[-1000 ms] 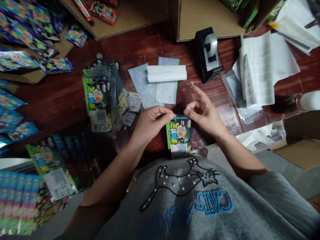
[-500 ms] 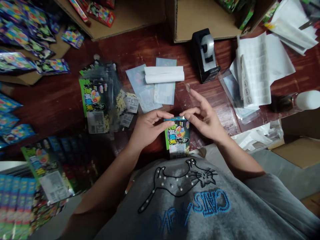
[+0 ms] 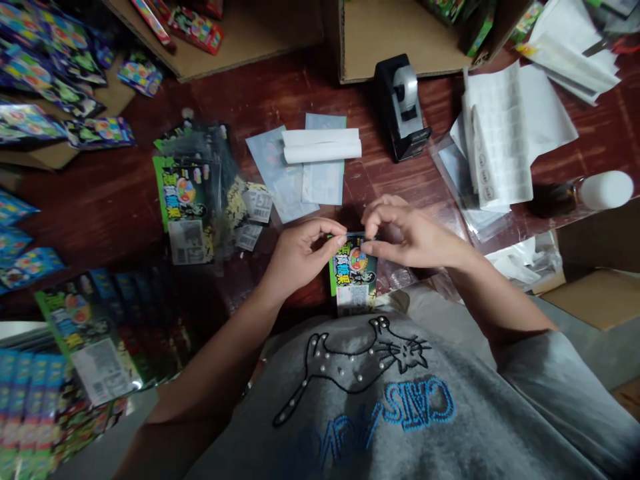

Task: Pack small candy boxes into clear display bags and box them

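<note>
A flat black-and-green candy packet (image 3: 356,277) with a colourful round picture and a white barcode label is held upright against the table's near edge, close to my shirt. My left hand (image 3: 303,257) pinches its top left corner between thumb and fingers. At the top right corner, my right hand (image 3: 407,233) has its thumb on the packet's face and its curled index finger at the upper edge. Whether anything small lies under those right fingertips is hidden. Left of my hands lies a pile of similar packets (image 3: 187,193).
A black tape dispenser (image 3: 400,110) stands beyond my right hand. Near it lie a rolled white paper (image 3: 323,147), sticker sheets (image 3: 500,133) and a white-capped bottle (image 3: 605,191). Cardboard boxes (image 3: 380,47) line the back. Candy bags (image 3: 45,53) heap at the left.
My right hand's raised index finger has come down and curled to the packet's top right edge. My left hand keeps its pinch. The whole view has shifted slightly.
</note>
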Demonstrator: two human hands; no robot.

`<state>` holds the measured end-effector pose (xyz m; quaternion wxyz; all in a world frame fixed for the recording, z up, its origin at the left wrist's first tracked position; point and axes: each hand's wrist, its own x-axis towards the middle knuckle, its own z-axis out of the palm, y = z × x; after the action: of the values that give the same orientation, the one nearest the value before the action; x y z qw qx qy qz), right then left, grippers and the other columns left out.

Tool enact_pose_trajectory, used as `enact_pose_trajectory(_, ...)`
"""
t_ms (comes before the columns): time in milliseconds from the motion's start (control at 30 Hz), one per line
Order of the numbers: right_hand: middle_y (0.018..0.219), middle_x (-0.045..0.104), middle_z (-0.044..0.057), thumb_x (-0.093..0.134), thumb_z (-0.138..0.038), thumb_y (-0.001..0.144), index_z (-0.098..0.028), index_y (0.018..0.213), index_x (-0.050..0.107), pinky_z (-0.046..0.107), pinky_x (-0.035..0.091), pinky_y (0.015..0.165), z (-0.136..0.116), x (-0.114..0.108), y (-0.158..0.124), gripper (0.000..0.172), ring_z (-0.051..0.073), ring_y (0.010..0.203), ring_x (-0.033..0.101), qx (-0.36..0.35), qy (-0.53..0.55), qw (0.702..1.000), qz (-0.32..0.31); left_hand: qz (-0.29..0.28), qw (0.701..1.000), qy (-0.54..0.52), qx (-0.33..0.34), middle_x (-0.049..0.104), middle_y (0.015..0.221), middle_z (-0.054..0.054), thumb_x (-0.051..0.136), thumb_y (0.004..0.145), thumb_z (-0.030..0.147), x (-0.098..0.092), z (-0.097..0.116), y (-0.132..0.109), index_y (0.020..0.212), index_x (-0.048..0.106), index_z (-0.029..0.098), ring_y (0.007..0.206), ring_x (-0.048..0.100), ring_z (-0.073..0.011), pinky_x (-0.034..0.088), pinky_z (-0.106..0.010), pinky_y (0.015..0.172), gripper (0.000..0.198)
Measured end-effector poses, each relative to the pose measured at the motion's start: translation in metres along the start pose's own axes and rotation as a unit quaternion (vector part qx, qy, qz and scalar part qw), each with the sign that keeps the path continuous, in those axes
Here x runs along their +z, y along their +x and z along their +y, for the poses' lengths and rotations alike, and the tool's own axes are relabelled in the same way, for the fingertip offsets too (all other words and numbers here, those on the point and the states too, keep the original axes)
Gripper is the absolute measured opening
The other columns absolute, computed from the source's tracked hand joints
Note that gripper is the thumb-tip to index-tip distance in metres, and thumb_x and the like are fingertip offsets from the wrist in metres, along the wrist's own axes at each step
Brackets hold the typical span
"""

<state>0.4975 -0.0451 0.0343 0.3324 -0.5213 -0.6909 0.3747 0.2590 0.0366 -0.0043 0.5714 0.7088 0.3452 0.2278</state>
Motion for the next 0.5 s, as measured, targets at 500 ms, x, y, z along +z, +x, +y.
enact_pose_trajectory(500,0.122,0.078,0.007,0.065,-0.044,0.106,-0.028,0.124,0.072,0.044,0.062,0.098,0.013,0.026,0.01,0.025,0.026,0.109,0.076,-0.031,-0.059,0.996,-0.067,0.094,0.987,0.101,0.08,0.081,0.12,-0.007,0.063,0.101,0.019,-0.001,0.014,-0.047,0.115,0.075,0.021,0.112,0.076,-0.0184,0.06,-0.035,0.101,0.019)
